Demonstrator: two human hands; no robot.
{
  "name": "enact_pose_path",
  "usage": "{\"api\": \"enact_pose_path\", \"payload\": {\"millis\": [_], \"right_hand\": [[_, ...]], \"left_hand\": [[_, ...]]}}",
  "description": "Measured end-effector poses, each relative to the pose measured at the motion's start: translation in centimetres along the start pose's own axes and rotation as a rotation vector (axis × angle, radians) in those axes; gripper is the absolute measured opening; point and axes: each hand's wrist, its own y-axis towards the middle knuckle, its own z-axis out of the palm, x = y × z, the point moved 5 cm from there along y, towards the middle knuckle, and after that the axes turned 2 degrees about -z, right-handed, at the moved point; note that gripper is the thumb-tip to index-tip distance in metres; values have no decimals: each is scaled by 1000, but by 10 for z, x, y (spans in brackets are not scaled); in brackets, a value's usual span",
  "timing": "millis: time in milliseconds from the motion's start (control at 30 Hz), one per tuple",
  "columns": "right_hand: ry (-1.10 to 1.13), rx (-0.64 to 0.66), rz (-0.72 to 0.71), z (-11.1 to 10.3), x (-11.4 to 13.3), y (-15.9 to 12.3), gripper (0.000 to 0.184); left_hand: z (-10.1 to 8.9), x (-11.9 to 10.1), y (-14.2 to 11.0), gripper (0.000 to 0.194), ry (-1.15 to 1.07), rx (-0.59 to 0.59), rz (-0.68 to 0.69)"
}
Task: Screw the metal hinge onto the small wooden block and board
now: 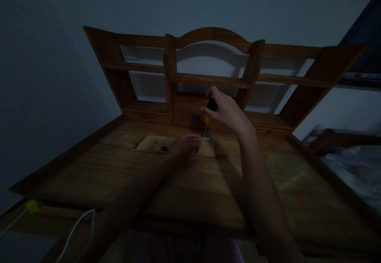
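Observation:
My right hand (228,112) is closed around the black and yellow handle of a screwdriver (207,120), which points down with a slight tilt. Its tip meets a small metal hinge (206,138) at the far edge of a light wooden piece (206,148) on the desk. Low beside that piece, on its left, rests my left hand (188,142). Its fingertips reach the piece's edge near the hinge; dim light hides whether they grip it.
A wooden desk (119,167) carries a shelf unit (208,79) along its back, against the wall. Left of my hands is a shallow recess (154,143) with small items. Thin metal bits (110,141) lie farther left. A white cable (74,227) loops at the near left edge.

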Motion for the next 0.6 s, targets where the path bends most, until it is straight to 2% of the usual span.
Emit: {"api": "enact_pose_path", "payload": {"millis": [200,400,600], "right_hand": [[-18,-16,-13,-4,7,-1,41],[-20,-12,8,-4,10,-3,44],[-30,-23,12,-5,4,-3,42]], "left_hand": [[3,-1,-3,45,-44,-40,-12],[5,-13,-16,34,-145,53,18],[1,-29,-34,25,-189,32,96]]}}
